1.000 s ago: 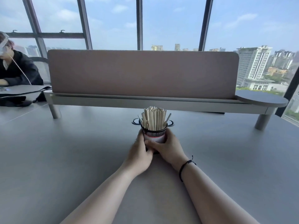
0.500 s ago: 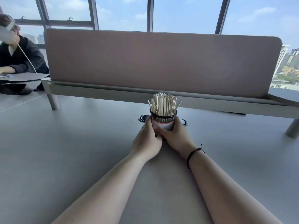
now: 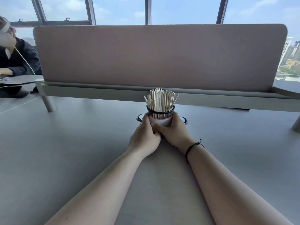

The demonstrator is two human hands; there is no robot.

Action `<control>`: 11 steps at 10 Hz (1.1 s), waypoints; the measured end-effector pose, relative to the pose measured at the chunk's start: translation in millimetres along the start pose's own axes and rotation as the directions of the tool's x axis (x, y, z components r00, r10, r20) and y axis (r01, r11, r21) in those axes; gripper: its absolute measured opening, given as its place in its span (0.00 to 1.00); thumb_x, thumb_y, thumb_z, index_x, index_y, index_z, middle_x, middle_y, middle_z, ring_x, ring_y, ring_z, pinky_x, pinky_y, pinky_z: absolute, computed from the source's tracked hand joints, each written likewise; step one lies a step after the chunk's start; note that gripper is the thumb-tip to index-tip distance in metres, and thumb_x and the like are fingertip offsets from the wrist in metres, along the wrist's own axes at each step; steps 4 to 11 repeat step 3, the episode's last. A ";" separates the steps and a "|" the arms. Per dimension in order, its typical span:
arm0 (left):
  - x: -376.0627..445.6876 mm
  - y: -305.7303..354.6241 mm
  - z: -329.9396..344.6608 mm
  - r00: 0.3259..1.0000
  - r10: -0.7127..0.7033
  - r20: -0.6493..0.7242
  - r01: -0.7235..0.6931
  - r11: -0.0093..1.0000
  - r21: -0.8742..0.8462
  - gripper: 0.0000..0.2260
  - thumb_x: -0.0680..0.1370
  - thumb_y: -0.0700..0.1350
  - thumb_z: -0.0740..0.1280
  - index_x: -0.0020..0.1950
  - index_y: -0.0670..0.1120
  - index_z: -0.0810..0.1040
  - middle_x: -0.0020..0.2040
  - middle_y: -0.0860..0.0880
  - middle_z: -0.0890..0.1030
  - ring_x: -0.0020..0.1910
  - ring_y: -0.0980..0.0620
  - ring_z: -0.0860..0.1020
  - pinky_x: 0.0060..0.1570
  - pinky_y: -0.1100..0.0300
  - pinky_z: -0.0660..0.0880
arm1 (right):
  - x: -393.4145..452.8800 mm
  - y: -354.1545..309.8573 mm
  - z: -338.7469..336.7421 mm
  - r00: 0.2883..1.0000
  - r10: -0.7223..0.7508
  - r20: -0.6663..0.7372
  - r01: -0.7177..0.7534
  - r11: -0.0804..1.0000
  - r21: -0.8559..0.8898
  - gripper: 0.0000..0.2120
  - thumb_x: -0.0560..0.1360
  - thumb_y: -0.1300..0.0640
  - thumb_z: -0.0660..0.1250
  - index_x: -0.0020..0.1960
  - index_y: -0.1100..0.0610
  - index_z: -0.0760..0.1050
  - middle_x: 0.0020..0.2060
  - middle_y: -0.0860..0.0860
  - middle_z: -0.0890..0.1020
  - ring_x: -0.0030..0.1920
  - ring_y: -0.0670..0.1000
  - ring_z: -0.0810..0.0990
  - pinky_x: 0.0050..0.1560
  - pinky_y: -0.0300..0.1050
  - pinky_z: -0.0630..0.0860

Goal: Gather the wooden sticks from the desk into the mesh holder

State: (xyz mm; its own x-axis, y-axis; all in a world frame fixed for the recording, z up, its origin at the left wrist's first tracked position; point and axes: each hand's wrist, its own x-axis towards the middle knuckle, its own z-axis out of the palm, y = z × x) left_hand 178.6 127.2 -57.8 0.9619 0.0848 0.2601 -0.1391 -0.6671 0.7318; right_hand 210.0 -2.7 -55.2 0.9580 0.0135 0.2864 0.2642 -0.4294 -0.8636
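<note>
Grey counter (image 3: 65,159), both forearms reaching in from the near edge. Far left: another person in a dark sleeve (image 3: 24,59) at a neighbouring surface. Left hand (image 3: 144,137) curled round the left wall of the mesh holder (image 3: 160,113), grip wrapped against it. Wooden sticks (image 3: 160,100) stand upright, packed inside the holder, tops fanned slightly. Right hand (image 3: 175,132) curled round the right wall, thumb across the front, touching the left fingers; black cord bracelet (image 3: 193,147) on that wrist. Pinkish divider panel (image 3: 162,57) behind
</note>
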 end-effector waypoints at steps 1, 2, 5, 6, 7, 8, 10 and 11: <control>-0.3 1.1 -2.0 1.000 -0.010 0.014 0.010 1.000 -0.006 0.27 0.75 0.46 0.63 0.74 0.56 0.61 0.68 0.52 0.78 0.64 0.44 0.77 0.58 0.48 0.75 | -2.6 -3.1 0.2 1.000 0.021 -0.007 -0.022 0.999 -0.027 0.36 0.63 0.44 0.79 0.65 0.51 0.70 0.59 0.46 0.81 0.59 0.47 0.79 0.60 0.49 0.76; -5.4 0.9 -4.2 1.000 -0.004 0.014 0.004 1.000 0.001 0.23 0.75 0.44 0.63 0.70 0.53 0.64 0.68 0.51 0.78 0.64 0.44 0.77 0.56 0.49 0.75 | -13.9 -8.8 -3.5 1.000 0.018 -0.010 -0.019 0.999 -0.027 0.36 0.60 0.42 0.78 0.62 0.52 0.68 0.56 0.45 0.81 0.59 0.49 0.79 0.58 0.49 0.76; -17.6 2.3 -10.2 0.999 -0.048 0.000 0.048 0.999 0.023 0.28 0.78 0.49 0.64 0.76 0.49 0.60 0.75 0.48 0.72 0.71 0.43 0.73 0.63 0.48 0.72 | -39.4 -15.3 -12.6 0.995 0.102 -0.001 -0.102 0.994 -0.038 0.40 0.67 0.47 0.78 0.69 0.59 0.62 0.60 0.50 0.76 0.65 0.53 0.75 0.57 0.45 0.71; -17.6 2.3 -10.2 0.999 -0.048 0.000 0.048 0.999 0.023 0.28 0.78 0.49 0.64 0.76 0.49 0.60 0.75 0.48 0.72 0.71 0.43 0.73 0.63 0.48 0.72 | -39.4 -15.3 -12.6 0.995 0.102 -0.001 -0.102 0.994 -0.038 0.40 0.67 0.47 0.78 0.69 0.59 0.62 0.60 0.50 0.76 0.65 0.53 0.75 0.57 0.45 0.71; -17.6 2.3 -10.2 0.999 -0.048 0.000 0.048 0.999 0.023 0.28 0.78 0.49 0.64 0.76 0.49 0.60 0.75 0.48 0.72 0.71 0.43 0.73 0.63 0.48 0.72 | -39.4 -15.3 -12.6 0.995 0.102 -0.001 -0.102 0.994 -0.038 0.40 0.67 0.47 0.78 0.69 0.59 0.62 0.60 0.50 0.76 0.65 0.53 0.75 0.57 0.45 0.71; -17.6 2.3 -10.2 0.999 -0.048 0.000 0.048 0.999 0.023 0.28 0.78 0.49 0.64 0.76 0.49 0.60 0.75 0.48 0.72 0.71 0.43 0.73 0.63 0.48 0.72 | -39.4 -15.3 -12.6 0.995 0.102 -0.001 -0.102 0.994 -0.038 0.40 0.67 0.47 0.78 0.69 0.59 0.62 0.60 0.50 0.76 0.65 0.53 0.75 0.57 0.45 0.71; -17.6 2.3 -10.2 0.999 -0.048 0.000 0.048 0.999 0.023 0.28 0.78 0.49 0.64 0.76 0.49 0.60 0.75 0.48 0.72 0.71 0.43 0.73 0.63 0.48 0.72 | -39.4 -15.3 -12.6 0.995 0.102 -0.001 -0.102 0.994 -0.038 0.40 0.67 0.47 0.78 0.69 0.59 0.62 0.60 0.50 0.76 0.65 0.53 0.75 0.57 0.45 0.71; -17.6 2.3 -10.2 0.999 -0.048 0.000 0.048 0.999 0.023 0.28 0.78 0.49 0.64 0.76 0.49 0.60 0.75 0.48 0.72 0.71 0.43 0.73 0.63 0.48 0.72 | -39.4 -15.3 -12.6 0.995 0.102 -0.001 -0.102 0.994 -0.038 0.40 0.67 0.47 0.78 0.69 0.59 0.62 0.60 0.50 0.76 0.65 0.53 0.75 0.57 0.45 0.71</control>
